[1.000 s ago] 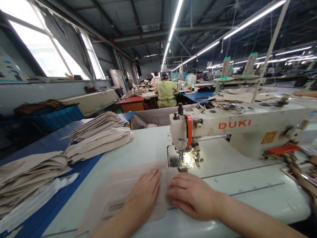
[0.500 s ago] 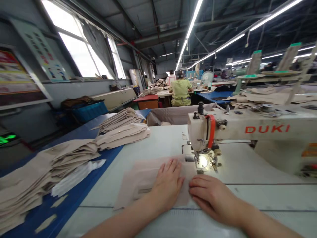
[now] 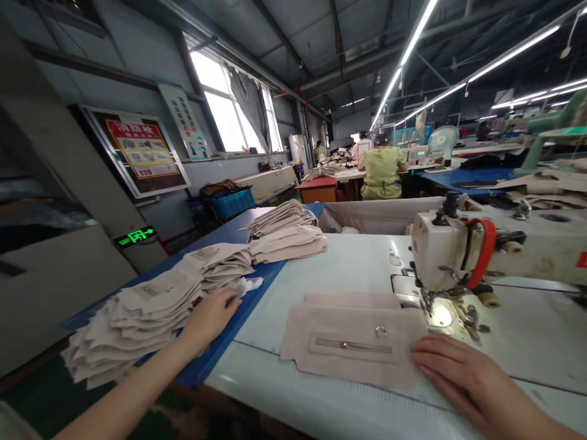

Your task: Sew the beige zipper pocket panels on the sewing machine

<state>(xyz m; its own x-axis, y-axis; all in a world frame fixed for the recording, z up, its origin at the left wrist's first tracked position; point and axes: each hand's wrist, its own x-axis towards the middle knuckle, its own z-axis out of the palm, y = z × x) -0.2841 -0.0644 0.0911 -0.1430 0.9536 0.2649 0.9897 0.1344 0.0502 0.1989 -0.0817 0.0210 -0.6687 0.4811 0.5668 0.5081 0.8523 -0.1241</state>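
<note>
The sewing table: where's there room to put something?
The pale tabletop is bare between the fabric stacks and the sewing machine, beyond the fabric piece; a narrower strip lies bare on that piece's near side. It's crowded at the blue table, with the stacks and left hand, and around the right hand.

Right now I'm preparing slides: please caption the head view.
Left hand beside fabric stack, right hand at fabric panel near sewing machine.

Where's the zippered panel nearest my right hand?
The zippered panel lies lower centre in the head view, flat on the tabletop, left of the sewing machine, your right hand at its right edge.
</note>
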